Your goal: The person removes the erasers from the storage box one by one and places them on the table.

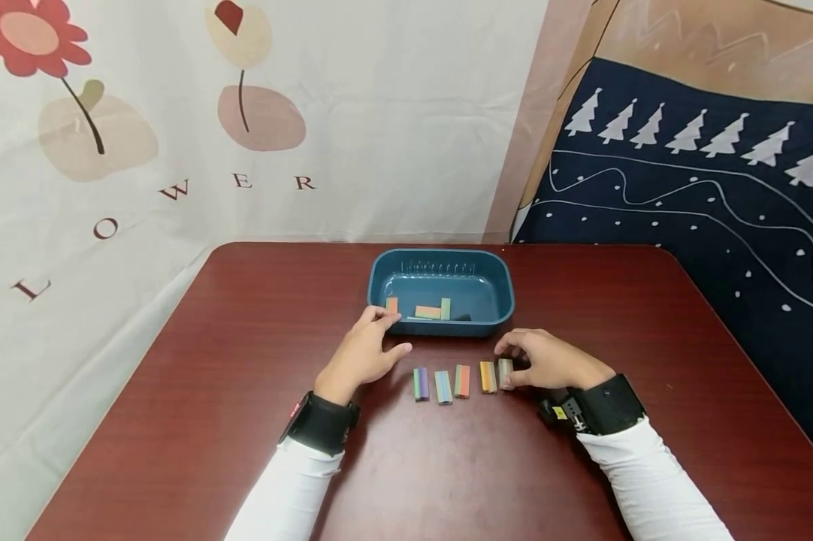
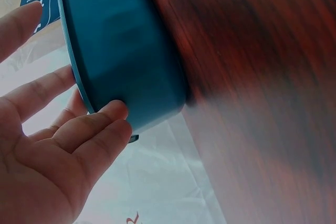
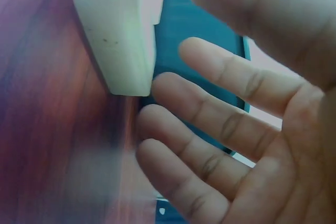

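Observation:
My left hand touches the front left corner of a blue plastic basin. In the left wrist view its fingers lie against the rim and outer wall. My right hand is around the right end of a row of small two-toned blocks, nearest a pale block. The right wrist view shows this pale block beside loosely bent, spread fingers, with no pinch visible. Leftward in the row are a yellow-orange block, a green-red block, a light blue block and a green-purple block.
Inside the basin lie an orange-green block, an upright green block, another orange block and a dark piece. Everything stands on a reddish-brown table. Behind it hang a white cloth and a navy cloth.

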The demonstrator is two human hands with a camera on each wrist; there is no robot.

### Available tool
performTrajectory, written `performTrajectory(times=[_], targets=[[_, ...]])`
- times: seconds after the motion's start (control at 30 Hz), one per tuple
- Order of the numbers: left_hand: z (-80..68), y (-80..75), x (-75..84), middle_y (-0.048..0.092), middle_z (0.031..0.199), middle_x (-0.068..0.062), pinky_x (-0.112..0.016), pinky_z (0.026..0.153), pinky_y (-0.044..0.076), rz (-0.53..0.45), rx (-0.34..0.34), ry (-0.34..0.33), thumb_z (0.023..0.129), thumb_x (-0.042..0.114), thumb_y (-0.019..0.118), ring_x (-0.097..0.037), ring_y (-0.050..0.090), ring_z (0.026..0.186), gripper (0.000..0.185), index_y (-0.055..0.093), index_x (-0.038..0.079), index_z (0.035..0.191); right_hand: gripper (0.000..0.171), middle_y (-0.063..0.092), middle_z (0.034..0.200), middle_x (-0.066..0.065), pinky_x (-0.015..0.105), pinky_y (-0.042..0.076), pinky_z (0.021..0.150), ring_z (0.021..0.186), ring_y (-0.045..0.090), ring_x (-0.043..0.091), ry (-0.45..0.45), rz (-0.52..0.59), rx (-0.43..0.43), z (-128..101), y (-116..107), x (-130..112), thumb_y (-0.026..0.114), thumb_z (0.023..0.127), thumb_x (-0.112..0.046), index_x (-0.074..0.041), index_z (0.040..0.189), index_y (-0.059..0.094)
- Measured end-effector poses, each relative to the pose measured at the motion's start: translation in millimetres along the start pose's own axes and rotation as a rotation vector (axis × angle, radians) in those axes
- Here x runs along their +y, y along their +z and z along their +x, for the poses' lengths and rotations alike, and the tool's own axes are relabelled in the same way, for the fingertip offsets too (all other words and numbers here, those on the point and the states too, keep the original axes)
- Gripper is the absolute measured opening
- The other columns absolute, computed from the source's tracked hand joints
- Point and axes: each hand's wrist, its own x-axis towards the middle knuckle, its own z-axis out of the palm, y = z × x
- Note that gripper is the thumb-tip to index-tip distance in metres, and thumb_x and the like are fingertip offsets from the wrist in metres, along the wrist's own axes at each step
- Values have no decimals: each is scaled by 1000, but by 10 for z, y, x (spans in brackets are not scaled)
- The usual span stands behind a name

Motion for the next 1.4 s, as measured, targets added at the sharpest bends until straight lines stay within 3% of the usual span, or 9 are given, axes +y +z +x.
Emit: performTrajectory(times=[0.13, 0.37, 0.6, 0.9, 1.17, 1.4], targets=[[13, 24, 17, 41, 135, -13, -42, 98, 43, 3, -24, -18, 93, 33, 67, -28, 52, 115, 61, 48, 5, 143, 28, 63, 101, 2, 35, 52, 76, 88, 60, 18, -24, -10, 43, -11, -28, 9, 76, 86, -18, -7, 110, 66], [41, 81, 51, 41, 137, -13, -43, 98, 43, -11, -24, -6, 93, 34, 67, -29, 52, 117, 61, 48, 5, 143, 24, 64, 101, 7, 42, 53, 78, 90, 62, 22, -49, -13, 154, -51, -105, 5, 75, 86, -15, -4, 106, 66], [43, 76, 63, 42, 137, -13, -44, 98, 43, -20, -5, 4, 93, 33, 67, -29, 51, 118, 60, 49, 5, 142, 20, 65, 95, 5, 38, 53, 74, 86, 61, 17, -61, -27, 162, 22, -230, -58, 73, 88, -13, -4, 104, 67], [42, 54, 57, 42, 137, -14, -44, 99, 42, -23, 12, 6, 92, 32, 68, -30, 50, 119, 59, 50, 4, 142, 20, 65, 94, 4, 36, 53, 74, 84, 60, 16, -105, -91, 174, 317, -478, -219, 74, 87, -13, -4, 104, 68], [25, 28, 69, 43, 134, -15, -45, 98, 43, -34, 30, 20, 92, 31, 69, -30, 51, 116, 60, 50, 3, 141, 25, 64, 105, 10, 43, 51, 83, 97, 61, 26, -108, -132, 135, 531, -642, -270, 73, 88, -14, -3, 109, 66], [-2, -19, 70, 43, 135, -15, -44, 97, 44, -17, 4, 2, 92, 31, 68, -29, 52, 115, 60, 50, 2, 141, 31, 61, 117, 15, 44, 49, 87, 106, 58, 31, -86, -146, -3, 703, -776, -339, 71, 90, -20, -4, 116, 64]])
